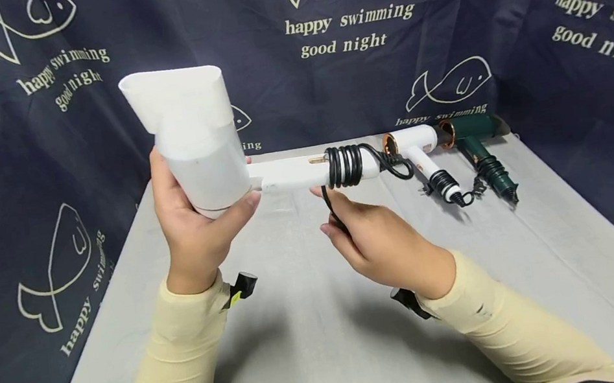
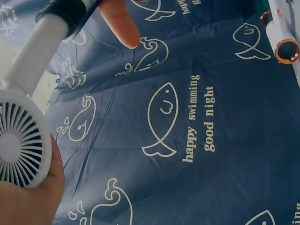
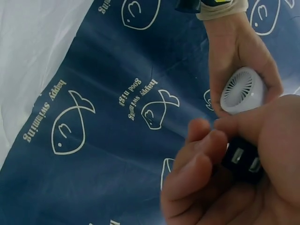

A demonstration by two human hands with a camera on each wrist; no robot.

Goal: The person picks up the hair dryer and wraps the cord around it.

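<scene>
A white hair dryer [image 1: 207, 173] with a flat nozzle is held up above the table, its handle pointing right. My left hand [image 1: 189, 234] grips the dryer's barrel, thumb along the near side. Its round slotted rear vent [image 2: 35, 150] shows in the left wrist view. Several turns of black cord [image 1: 346, 166] wrap around the handle, and a length hangs down to my right hand [image 1: 388, 245]. The right wrist view shows a black plug [image 3: 244, 161] with two metal prongs inside the curled fingers of that hand.
At the table's back right lie a second white hair dryer [image 1: 419, 138] and a dark green hair dryer [image 1: 473, 127], both with black cords wound on their handles. A pale cloth covers the table [image 1: 317, 347]. Dark blue printed curtains [image 1: 251, 3] hang behind and at the sides.
</scene>
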